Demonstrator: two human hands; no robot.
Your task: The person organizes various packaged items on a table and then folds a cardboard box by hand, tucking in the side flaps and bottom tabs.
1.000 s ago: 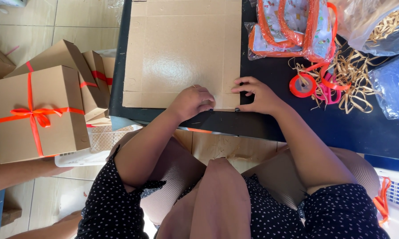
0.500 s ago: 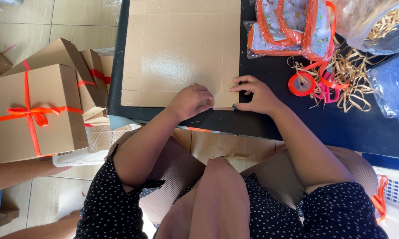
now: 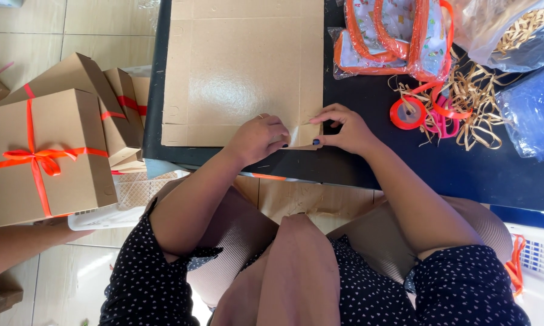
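A flat, unfolded brown cardboard box sheet (image 3: 241, 66) lies on the dark table (image 3: 405, 175). My left hand (image 3: 257, 139) rests curled on the sheet's near edge, fingers pressing a small corner flap. Just to its right, my right hand (image 3: 344, 130) pinches the same near right corner of the cardboard between thumb and fingers. The two hands almost touch at the flap.
Right of the sheet lie an orange ribbon roll (image 3: 408, 111), pink scissors (image 3: 444, 121), paper shred (image 3: 483, 102), orange-trimmed pouches (image 3: 399, 36) and plastic bags (image 3: 525, 115). Left, finished brown boxes tied with orange ribbon (image 3: 39, 157); another person's arm (image 3: 18, 247) holds one. White baskets (image 3: 537, 265) below.
The ribboned box on the left has shifted slightly left and down. My hands stay at the sheet's near right corner, with only small finger movements on the flap.
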